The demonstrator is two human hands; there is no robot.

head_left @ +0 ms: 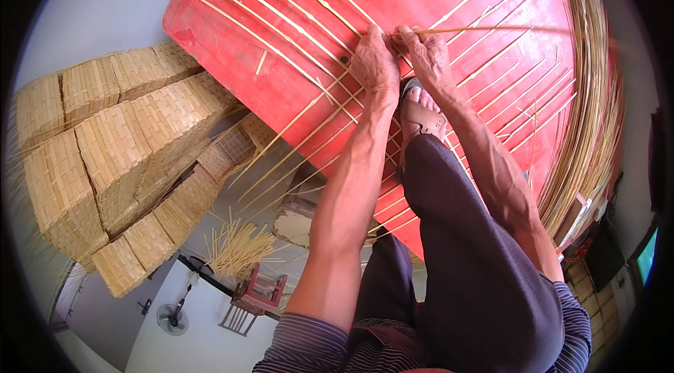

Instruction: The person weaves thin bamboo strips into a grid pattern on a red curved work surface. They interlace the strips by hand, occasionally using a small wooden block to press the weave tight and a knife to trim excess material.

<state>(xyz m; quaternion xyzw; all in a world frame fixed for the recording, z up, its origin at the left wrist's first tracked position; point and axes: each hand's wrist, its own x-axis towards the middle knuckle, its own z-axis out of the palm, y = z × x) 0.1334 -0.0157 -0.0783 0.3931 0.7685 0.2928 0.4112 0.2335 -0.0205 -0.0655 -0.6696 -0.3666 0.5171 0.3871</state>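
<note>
Pale bamboo strips (267, 18) cross in an open lattice on a red board (309, 4). At the lattice's far edge, my right hand (426, 57) pinches a thin brownish strip (477, 29) that runs off to the right. Close beside it, my left hand (374, 64) is closed with its fingertips down at the crossing strips; what lies between those fingers is hidden. My foot in a brown sandal (420, 119) presses on the lattice just below both hands, covering part of it.
A thick bundle of long thin strips (586, 92) curves along the board's right edge. Woven baskets (133, 134) are stacked at the left. Below them are a heap of short strips (239, 250), a small red wooden stool (258, 292) and a fan (172, 319).
</note>
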